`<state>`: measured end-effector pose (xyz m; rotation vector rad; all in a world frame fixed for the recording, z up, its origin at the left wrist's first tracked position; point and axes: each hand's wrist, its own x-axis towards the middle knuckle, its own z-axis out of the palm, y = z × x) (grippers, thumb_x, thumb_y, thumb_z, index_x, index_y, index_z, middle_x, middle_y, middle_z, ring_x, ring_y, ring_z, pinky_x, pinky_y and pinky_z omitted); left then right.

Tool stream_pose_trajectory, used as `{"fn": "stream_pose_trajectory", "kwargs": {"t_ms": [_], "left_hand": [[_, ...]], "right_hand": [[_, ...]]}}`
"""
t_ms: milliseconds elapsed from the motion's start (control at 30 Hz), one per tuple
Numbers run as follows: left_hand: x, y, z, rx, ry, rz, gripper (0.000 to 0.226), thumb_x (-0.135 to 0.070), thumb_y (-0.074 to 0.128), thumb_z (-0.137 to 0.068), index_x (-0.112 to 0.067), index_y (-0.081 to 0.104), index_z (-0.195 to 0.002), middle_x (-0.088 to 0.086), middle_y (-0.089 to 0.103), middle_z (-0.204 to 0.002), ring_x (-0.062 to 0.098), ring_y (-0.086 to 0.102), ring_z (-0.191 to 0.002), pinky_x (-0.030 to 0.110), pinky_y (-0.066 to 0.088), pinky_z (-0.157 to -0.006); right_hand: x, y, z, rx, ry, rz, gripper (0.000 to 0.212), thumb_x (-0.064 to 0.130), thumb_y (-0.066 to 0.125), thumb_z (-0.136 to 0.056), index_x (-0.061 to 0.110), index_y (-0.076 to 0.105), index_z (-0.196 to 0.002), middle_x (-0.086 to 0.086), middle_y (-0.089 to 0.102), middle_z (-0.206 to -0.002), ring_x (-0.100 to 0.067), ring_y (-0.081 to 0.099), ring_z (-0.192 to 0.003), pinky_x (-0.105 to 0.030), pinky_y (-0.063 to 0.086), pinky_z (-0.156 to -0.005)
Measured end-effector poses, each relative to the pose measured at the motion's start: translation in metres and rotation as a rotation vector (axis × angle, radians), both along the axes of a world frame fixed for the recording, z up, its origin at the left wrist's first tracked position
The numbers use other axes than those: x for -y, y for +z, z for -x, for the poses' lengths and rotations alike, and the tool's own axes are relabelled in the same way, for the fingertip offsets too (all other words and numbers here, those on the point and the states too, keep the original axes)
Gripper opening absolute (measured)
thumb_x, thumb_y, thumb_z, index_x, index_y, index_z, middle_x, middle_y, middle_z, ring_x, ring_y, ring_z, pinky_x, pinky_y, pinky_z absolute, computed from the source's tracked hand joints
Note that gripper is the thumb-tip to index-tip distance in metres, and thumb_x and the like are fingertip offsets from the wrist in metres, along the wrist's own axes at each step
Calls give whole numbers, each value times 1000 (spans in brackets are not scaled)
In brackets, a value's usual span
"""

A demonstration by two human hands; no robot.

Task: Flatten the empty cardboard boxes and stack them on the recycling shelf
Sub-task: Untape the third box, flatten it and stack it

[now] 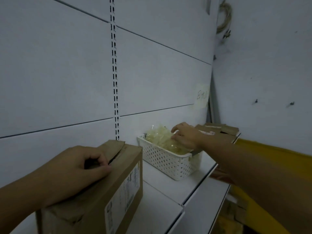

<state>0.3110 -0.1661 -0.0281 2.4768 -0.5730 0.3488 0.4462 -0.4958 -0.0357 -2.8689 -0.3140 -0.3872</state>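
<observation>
Presently, by descending size:

Back panel (59, 73), white, is rising behind everything; a slotted upright (114, 65) is running down it, presumably for hanging shelf brackets.

Shelf (168, 208), white, is carrying every item below. It is probably the recycling shelf, since cardboard is already lying on it.

Yellow beam (270, 152) is crossing behind the right forearm, well apart from the work.

Cardboard box (104, 183), brown, with a printed label on its side, is standing near the shelf's front edge. It is still in its full shape and not yet flattened. Its top flaps are parting slightly along the seam.

Basket (168, 162), white and perforated, is sitting on the shelf between the box and the far pile, so it is likely taking up the space the stack needs.

Flattened cardboard (217, 132) is lying low at the shelf's far end, against the corner, and seems to be the start of the stack.

Plastic bags (162, 137), pale and crumpled, are filling the basket above its rim.

Left hand (76, 168) is resting on the box top with its fingers curled and the tips hooking at the flap seam, apparently steadying the box or starting to open it.

Right hand (184, 135) is reaching across over the basket with its fingers spread on the bags. It is touching them and is not plainly closing round any, perhaps to shift the basket aside.

Paper note (201, 96) is sticking to the panel; its writing is illegible.
</observation>
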Motion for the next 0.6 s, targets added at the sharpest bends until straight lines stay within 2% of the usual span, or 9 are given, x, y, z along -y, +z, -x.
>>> {"fn": "stream_pose_trajectory", "kwargs": {"t_ms": [67,167,233,300,367,467,500,567,600], "left_hand": [[-1,1,2,-5,4,-4,8,-34,67,-79,-40,68,-75,-21,70,-76,-2,63,-73,31,51,-73],[0,2,5,-18,-8,-3,8,-34,67,-79,-39,68,-74,-20,70,-78,-2,63,-74,29,51,-74],[1,2,7,-12,-11,-1,8,-33,67,-79,-39,67,-75,-21,69,-80,-3,61,-76,26,49,-73],[-1,2,9,-5,-12,-3,10,-31,66,-80,-41,65,-77,-22,68,-85,-4,59,-80,22,46,-74],[-2,2,11,-11,-3,-45,14,-28,62,-83,-41,63,-78,-19,65,-90,-4,56,-87,17,41,-76],[-3,1,10,-23,27,-158,20,-24,55,-88,-43,56,-95,-17,56,-111,-3,47,-100,13,34,-81],[-3,0,8,-22,48,-191,24,-25,54,-87,-41,54,-104,-14,53,-119,2,45,-106,17,34,-85],[-4,-1,4,-42,147,-186,39,-35,57,-84,-37,47,-122,-10,44,-134,9,41,-114,25,34,-90],[-4,-1,2,-74,216,-145,49,-42,60,-81,-37,44,-127,-7,43,-136,12,43,-111,27,36,-88]], "right_hand": [[4,10,8,-159,15,-18,40,35,34,-100,18,53,-132,-5,48,-142,-21,44,-124,-27,28,-95],[9,17,16,-271,93,-419,44,36,21,-102,30,37,-142,-8,40,-148,-26,35,-136,-33,25,-106],[7,15,17,-170,107,-531,43,33,21,-102,29,37,-142,-7,37,-150,-26,33,-137,-38,25,-109],[2,12,16,27,91,-611,36,22,31,-101,19,52,-130,-7,39,-148,-25,37,-134,-40,29,-112],[4,11,13,161,73,-929,29,13,39,-97,11,61,-116,-9,47,-140,-24,43,-129,-42,36,-108],[13,23,14,139,14,-1594,23,9,43,-91,10,66,-92,-9,64,-112,-25,49,-124,-42,41,-103],[15,25,14,164,-52,-1648,21,10,45,-89,12,65,-84,-8,66,-106,-25,53,-119,-43,42,-103],[4,30,17,237,-188,-1402,16,14,52,-88,15,64,-78,-9,66,-103,-26,59,-105,-46,48,-94],[-11,33,25,250,-136,-1235,16,15,54,-88,16,64,-76,-9,67,-98,-26,62,-98,-43,51,-87]]}}
